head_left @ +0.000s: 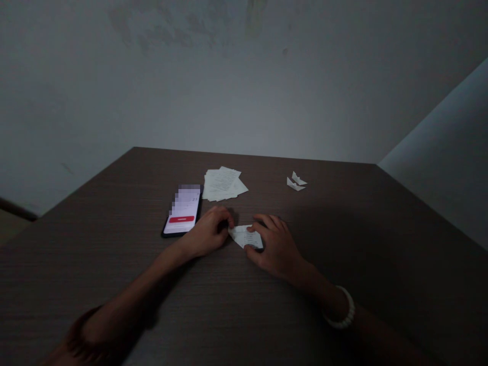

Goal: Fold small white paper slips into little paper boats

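Observation:
A small piece of folded printed paper [247,237] lies on the brown table between my hands, its narrow end toward the left. My left hand [208,231] is closed, with curled fingers pinching the paper's left corner. From the other side, my right hand [276,249] grips the paper, its thumb at the lower edge and its index finger on the upper part. The other right fingers are bent above the tabletop. A white beaded bracelet [347,307] circles my right wrist.
A phone [183,208] with a lit screen lies just beyond my left hand. Behind it is a loose stack of printed paper sheets [221,184]. Two small folded paper boats [296,184] sit farther back on the right. The wooden table [95,218] meets a stained wall at its far edge.

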A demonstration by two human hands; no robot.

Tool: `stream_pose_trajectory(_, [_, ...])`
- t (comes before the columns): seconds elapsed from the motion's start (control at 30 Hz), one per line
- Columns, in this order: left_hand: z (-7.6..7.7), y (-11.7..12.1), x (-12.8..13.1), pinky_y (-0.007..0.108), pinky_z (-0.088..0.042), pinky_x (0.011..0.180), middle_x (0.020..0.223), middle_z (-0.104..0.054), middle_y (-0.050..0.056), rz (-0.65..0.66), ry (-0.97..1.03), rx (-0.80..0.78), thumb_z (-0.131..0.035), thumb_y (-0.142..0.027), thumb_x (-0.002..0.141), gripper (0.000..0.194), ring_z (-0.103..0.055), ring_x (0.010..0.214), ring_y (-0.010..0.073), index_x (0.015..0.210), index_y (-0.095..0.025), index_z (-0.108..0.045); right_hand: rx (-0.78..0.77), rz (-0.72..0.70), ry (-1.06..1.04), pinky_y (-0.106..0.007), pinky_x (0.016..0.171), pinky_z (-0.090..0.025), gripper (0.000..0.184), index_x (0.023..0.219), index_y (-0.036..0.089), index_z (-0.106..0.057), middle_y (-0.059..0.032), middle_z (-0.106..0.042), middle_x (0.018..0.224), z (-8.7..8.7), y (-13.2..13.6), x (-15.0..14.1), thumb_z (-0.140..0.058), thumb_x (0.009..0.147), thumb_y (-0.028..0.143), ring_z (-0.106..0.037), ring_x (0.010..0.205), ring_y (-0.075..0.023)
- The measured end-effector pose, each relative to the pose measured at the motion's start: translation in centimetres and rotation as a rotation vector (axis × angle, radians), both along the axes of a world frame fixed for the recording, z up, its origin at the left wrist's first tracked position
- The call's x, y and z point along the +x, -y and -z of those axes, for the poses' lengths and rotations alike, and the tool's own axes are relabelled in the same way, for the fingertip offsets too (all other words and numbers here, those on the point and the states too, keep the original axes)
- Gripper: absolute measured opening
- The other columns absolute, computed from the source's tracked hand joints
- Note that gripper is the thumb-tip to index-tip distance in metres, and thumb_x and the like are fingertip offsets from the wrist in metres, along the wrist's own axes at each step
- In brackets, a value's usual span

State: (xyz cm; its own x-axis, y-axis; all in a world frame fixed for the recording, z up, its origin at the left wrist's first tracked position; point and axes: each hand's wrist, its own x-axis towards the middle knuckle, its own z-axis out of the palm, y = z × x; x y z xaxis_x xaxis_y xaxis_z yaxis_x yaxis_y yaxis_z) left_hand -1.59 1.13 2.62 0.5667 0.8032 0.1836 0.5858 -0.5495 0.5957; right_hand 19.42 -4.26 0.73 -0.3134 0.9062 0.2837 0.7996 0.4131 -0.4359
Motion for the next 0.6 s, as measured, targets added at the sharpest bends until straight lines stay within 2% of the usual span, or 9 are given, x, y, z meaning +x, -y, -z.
stream_pose_trajectory(0.17, [-0.27, 0.06, -0.08, 0.041, -0.047, 0.083, 0.086, -0.062, 0.004, 0.013, -0.015, -0.007, -0.051, -0.009, 0.07, 0.017, -0.057, 0.088, 0.0226, 0.08, -0.017, -0.062, 0.009, -0.001, 0.0, -0.045, 0.101, -0.037, 0.033, 0.104, 0.021, -0.065, -0.0093, -0.058, 0.125, -0.07, 0.02, -0.1, -0.069, 0.073, 0.031, -0.049, 0.116, -0.0283])
stream_pose_trajectory(0.3, [0.02, 0.24, -0.25, 0.042, -0.047, 0.084, 0.088, -0.062, 0.006, -0.011, -0.027, 0.024, -0.06, -0.02, 0.076, 0.006, -0.057, 0.09, 0.0242, 0.08, -0.018, -0.064, 0.035, -0.006, 0.003, -0.044, 0.102, -0.036, 0.033, 0.104, 0.02, -0.064, -0.0097, -0.058, 0.124, -0.02, -0.01, -0.19, -0.069, 0.074, 0.031, -0.049, 0.116, -0.0278])
stream_pose_trajectory(0.47, [0.31, 0.34, -0.52, 0.042, -0.047, 0.084, 0.09, -0.061, 0.007, -0.015, -0.018, 0.013, -0.062, -0.019, 0.077, 0.005, -0.057, 0.091, 0.0237, 0.078, -0.018, -0.067, 0.068, -0.034, 0.0, -0.043, 0.099, -0.038, 0.026, 0.101, 0.019, -0.065, -0.0107, -0.058, 0.12, 0.12, -0.31, -0.29, -0.068, 0.078, 0.031, -0.05, 0.113, -0.0271])
stream_pose_trajectory(0.6, [0.66, 0.2, -0.74, 0.042, -0.048, 0.083, 0.09, -0.061, 0.006, -0.03, 0.0, 0.015, -0.063, -0.021, 0.077, 0.006, -0.057, 0.089, 0.0229, 0.078, -0.019, -0.069, 0.12, -0.168, 0.002, -0.04, 0.093, -0.041, 0.017, 0.099, 0.02, -0.067, -0.0095, -0.059, 0.118, 0.11, -0.47, -0.6, -0.064, 0.083, 0.025, -0.052, 0.107, -0.0243])
